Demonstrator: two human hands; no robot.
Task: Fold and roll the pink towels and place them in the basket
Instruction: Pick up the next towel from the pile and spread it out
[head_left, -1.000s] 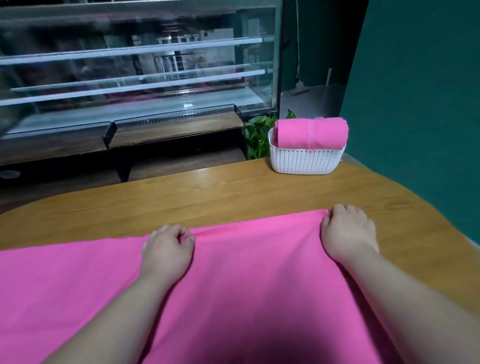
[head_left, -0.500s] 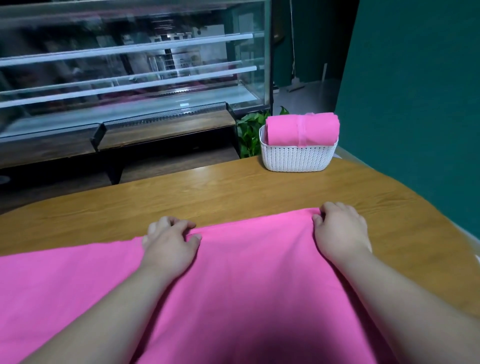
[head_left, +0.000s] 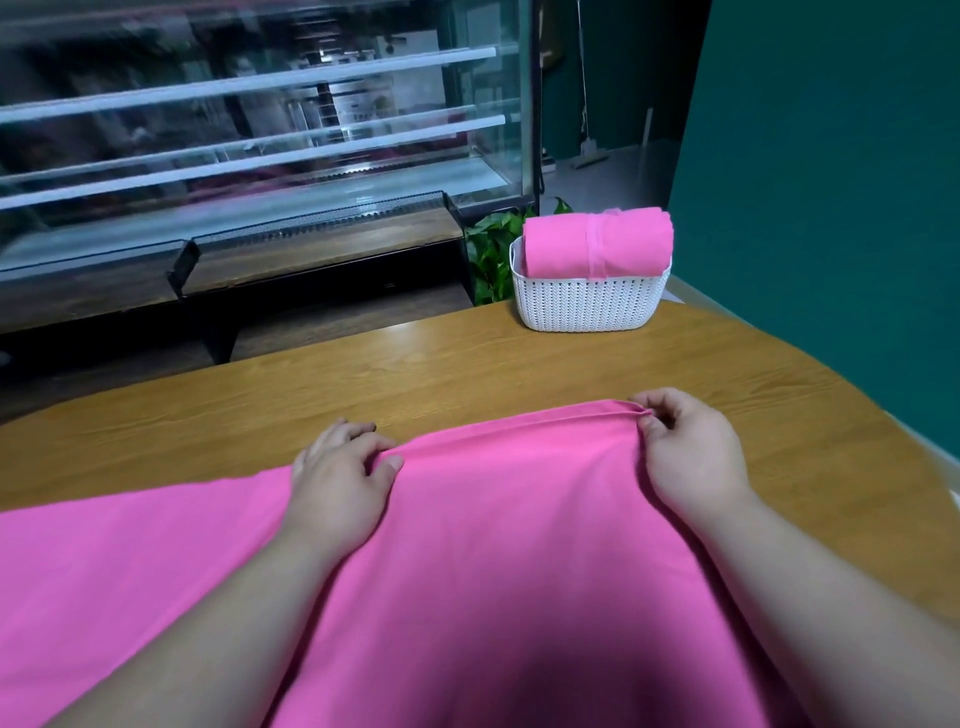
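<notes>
A large pink towel (head_left: 493, 545) lies spread over the near part of the wooden table (head_left: 467, 374). My left hand (head_left: 340, 478) pinches its far edge near the middle. My right hand (head_left: 691, 452) pinches the far right corner, where the hem is lifted into a small ridge. Between the hands the edge bulges slightly off the table. At the far right of the table stands a white woven basket (head_left: 589, 304) with one rolled pink towel (head_left: 597, 241) lying in it.
A glass display case (head_left: 260, 130) on a dark stand runs along behind the table. A green plant (head_left: 491, 249) sits just left of the basket. A teal wall (head_left: 831, 182) closes the right side.
Both hands have curled onto the towel's far edge and raised it a little off the table. The camera view has shifted slightly.
</notes>
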